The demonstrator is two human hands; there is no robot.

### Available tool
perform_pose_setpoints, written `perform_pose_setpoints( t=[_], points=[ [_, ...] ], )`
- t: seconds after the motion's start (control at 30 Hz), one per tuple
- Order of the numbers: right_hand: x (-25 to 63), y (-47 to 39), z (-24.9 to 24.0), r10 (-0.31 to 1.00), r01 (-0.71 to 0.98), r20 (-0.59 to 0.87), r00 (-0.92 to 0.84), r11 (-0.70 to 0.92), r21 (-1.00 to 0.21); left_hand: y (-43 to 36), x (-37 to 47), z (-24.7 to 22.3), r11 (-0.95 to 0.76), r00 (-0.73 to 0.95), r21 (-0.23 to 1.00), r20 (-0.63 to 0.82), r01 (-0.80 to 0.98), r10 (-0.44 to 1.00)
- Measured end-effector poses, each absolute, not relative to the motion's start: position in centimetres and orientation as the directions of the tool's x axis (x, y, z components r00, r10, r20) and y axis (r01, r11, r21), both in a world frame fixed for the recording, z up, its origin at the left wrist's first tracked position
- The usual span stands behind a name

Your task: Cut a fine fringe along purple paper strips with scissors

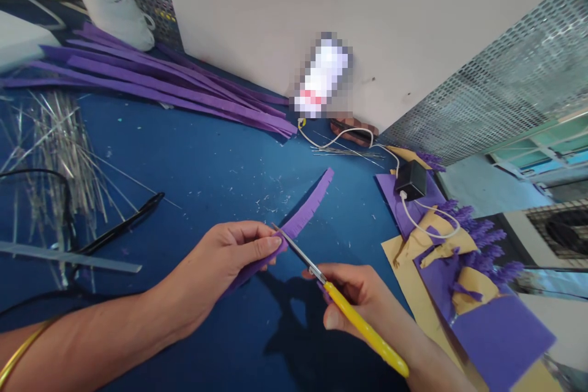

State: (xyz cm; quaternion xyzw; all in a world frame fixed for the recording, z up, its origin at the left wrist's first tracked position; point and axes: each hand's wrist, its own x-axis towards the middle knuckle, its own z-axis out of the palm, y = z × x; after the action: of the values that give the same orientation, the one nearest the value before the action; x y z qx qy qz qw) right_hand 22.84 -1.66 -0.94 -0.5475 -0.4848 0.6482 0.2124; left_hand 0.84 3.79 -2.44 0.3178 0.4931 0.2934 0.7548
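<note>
Between the thumb and fingers of my left hand (239,251) is pinched a purple paper strip (309,207). Its free end points up and away, and small slits run along one edge. My right hand (362,297) is closed around scissors (362,323) with a yellow handle. The metal blades reach to the strip, close beside my left thumb. Whether the blades are parted is hard to make out. The strip's lower end runs under my left hand and is partly hidden.
Long purple strips (174,87) lie at the back left beside a white jug (113,9). Thin wires (59,159) are heaped at the left. A lit phone (324,76) leans on the pale panel, cabled to a black adapter (410,179). Purple flowers (478,226) lie right.
</note>
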Motion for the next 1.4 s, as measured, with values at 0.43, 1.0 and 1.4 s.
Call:
perform_pose_setpoints(
  t=[0.43,1.0,1.4],
  points=[
    [22.17,-2.01,-0.3,0.902,0.598,-0.401,-0.158,-0.235,-0.766,3.6,0.77,-2.38,0.61,0.323,0.776,-0.543,-0.16,0.775],
    [22.29,-1.91,-0.78,0.929,0.671,-0.357,-0.1,-0.202,-0.713,3.81,0.84,-2.33,0.621,0.288,0.77,-0.567,-0.147,0.771],
    [22.42,-2.19,-0.83,0.932,0.692,-0.345,-0.113,-0.176,-0.7,3.56,0.87,-2.47,0.572,0.296,0.798,-0.508,-0.19,0.809]
  ],
)
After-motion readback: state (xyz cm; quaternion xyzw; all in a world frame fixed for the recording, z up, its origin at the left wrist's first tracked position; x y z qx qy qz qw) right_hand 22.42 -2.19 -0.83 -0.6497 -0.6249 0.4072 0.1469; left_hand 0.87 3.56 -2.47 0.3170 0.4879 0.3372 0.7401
